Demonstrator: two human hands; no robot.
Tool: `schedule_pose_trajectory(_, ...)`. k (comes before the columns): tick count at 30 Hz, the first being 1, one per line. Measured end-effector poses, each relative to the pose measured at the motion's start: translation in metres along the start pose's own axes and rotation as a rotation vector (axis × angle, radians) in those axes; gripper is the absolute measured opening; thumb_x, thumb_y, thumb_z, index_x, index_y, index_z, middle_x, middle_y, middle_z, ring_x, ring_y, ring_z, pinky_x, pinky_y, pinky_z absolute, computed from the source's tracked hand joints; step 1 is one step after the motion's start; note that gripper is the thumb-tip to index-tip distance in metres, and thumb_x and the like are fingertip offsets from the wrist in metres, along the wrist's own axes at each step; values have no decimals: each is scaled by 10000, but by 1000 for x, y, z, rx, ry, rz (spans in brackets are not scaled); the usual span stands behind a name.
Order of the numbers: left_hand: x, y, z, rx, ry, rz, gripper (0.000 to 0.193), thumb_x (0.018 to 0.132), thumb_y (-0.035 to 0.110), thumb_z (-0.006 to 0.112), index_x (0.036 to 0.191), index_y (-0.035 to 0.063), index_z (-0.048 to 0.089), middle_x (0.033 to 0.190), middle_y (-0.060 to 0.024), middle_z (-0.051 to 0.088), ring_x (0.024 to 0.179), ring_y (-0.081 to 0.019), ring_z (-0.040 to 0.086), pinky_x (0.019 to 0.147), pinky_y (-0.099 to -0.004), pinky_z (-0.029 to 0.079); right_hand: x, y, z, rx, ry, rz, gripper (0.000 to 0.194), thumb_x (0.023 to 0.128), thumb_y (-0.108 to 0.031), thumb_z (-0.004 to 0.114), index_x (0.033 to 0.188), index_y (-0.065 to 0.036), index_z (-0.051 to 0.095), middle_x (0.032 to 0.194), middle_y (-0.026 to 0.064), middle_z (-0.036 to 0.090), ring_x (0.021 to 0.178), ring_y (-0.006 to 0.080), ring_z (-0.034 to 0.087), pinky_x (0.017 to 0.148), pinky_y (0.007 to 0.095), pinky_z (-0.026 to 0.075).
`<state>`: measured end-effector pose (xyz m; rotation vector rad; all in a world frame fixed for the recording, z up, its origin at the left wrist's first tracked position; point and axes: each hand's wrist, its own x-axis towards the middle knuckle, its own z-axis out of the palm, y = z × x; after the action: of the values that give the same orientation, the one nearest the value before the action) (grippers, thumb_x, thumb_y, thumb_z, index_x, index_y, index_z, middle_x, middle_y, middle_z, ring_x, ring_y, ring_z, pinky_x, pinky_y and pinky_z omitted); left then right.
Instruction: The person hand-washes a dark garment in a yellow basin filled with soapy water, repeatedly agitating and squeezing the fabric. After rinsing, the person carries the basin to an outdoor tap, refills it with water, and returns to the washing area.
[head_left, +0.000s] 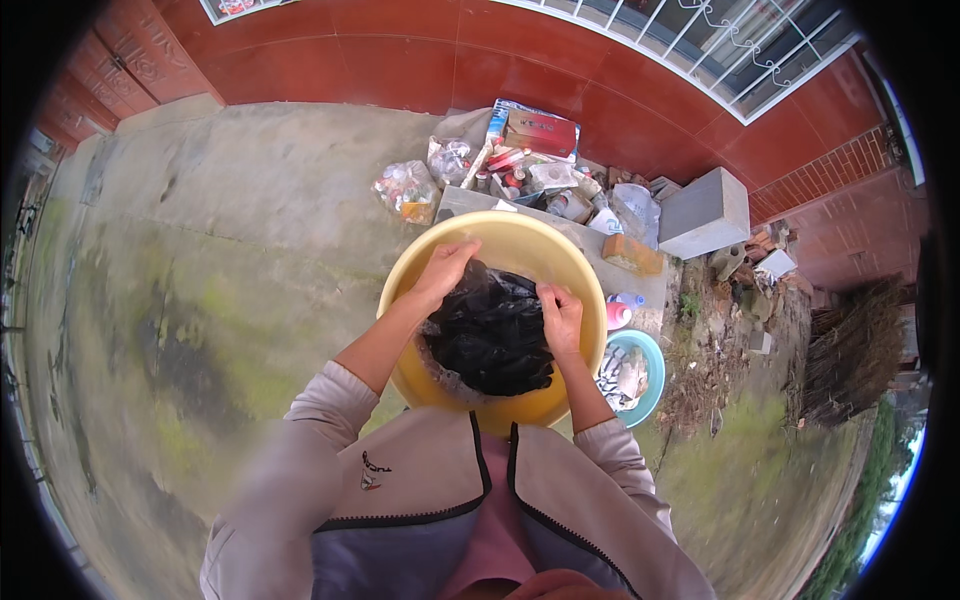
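Observation:
A wet black cloth garment (487, 337) lies bunched in a large yellow plastic basin (495, 222) in front of me. Soapy water (457, 386) shows along the garment's lower left edge. My left hand (448, 268) grips the garment at its upper left, inside the far part of the basin. At its right side, my right hand (561, 315) pinches another part of the cloth, with the fingers curled in. Both hands stay within the basin's rim, and my sleeves are pushed up the forearms. The garment's exact kind cannot be made out.
A light-blue basin (652, 360) with clothes stands to the right, near a pink bottle (618, 316). Beyond the yellow basin lie bagged rubbish (407, 189), an orange brick (632, 255) and a grey block (705, 213). A brushwood heap (847, 352) lies farther right, and a red wall (390, 67) runs behind.

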<state>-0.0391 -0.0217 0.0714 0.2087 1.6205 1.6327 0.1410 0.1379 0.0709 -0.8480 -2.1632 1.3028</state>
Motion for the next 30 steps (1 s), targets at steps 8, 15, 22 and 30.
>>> schedule_pose_trajectory(8, -127, -1, 4, 1042, -127, 422, 605, 895, 335, 697, 1458, 222, 506, 1430, -127, 488, 1261, -327, 485, 1048, -557, 346, -77, -26, -28, -538, -172, -344, 308, 865, -240, 748, 1123, -79, 701, 1351, 161, 583, 1217, 376, 516, 1034, 487, 443)
schedule_pose_trajectory(15, -72, -78, 35, 1441, 83, 422, 618, 920, 340, 633, 1470, 125, 453, 1415, -184, 481, 1251, -415, 455, 962, -670, 362, -53, 18, 24, -905, -277, -367, 554, 938, -336, 612, 1457, -185, 491, 1377, 195, 515, 1242, 428, 477, 940, 616, 428)
schedule_pose_trajectory(22, 2, -56, 39, 1329, -122, 160, 339, 926, 295, 537, 943, 9, 718, 958, -247, 720, 932, -386, 710, 773, -503, 568, 18, 55, 48, -844, -113, -325, 201, 931, -329, 610, 873, -139, 645, 716, 157, 674, 651, 358, 681, 581, 525, 544)
schedule_pose_trajectory(30, 32, -58, 27, 680, 88, -6, 578, 988, 444, 461, 1107, -74, 691, 1150, -339, 661, 1125, -471, 630, 1005, -487, 464, 25, 52, 41, -520, 23, -76, 383, 951, -428, 644, 871, -66, 740, 727, 171, 706, 677, 321, 704, 677, 439, 542)
